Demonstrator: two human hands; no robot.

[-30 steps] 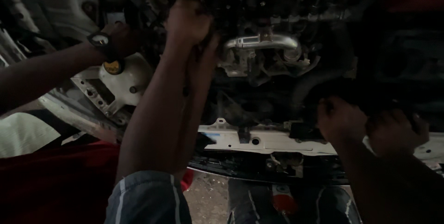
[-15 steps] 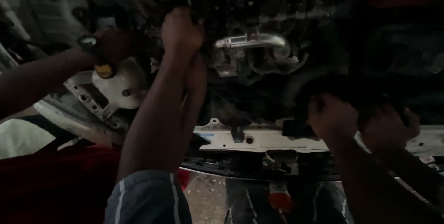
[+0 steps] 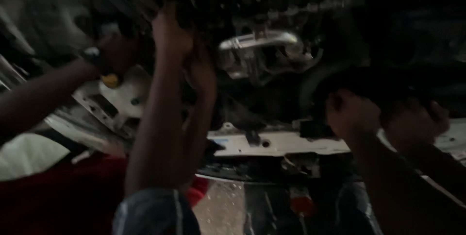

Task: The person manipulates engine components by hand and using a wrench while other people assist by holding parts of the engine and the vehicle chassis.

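- Dim machinery, the dark engine parts point(image 3: 272, 2) of a vehicle, fills the whole background; everything is blurred and poorly lit.
- Nearest, at bottom centre, a grey sleeve point(image 3: 155, 213) shows, with two bare forearms rising from it side by side.
- At lower left lies a red surface point(image 3: 58, 201), with a pale patch above it.
- The left hand point(image 3: 170, 36) is raised highest, at upper centre-left, its fingers curled into the dark parts; I cannot tell whether its grip is clamped on anything.
- The right hand point(image 3: 201, 72) sits just below and beside it, touching the left forearm; its grip is too dark to tell.
- From the left edge another person's arm reaches in, with a wristwatch point(image 3: 93, 55) on it, just above a yellow cap point(image 3: 110, 80) on a white housing point(image 3: 124, 101).
- At right, two more hands point(image 3: 349, 113) sit close together against a dark part.
- Behind them a white crossbar point(image 3: 291, 142) runs across the middle.
- Farther up, at centre, a shiny metal pipe point(image 3: 262, 43) curves just right of the raised hands.
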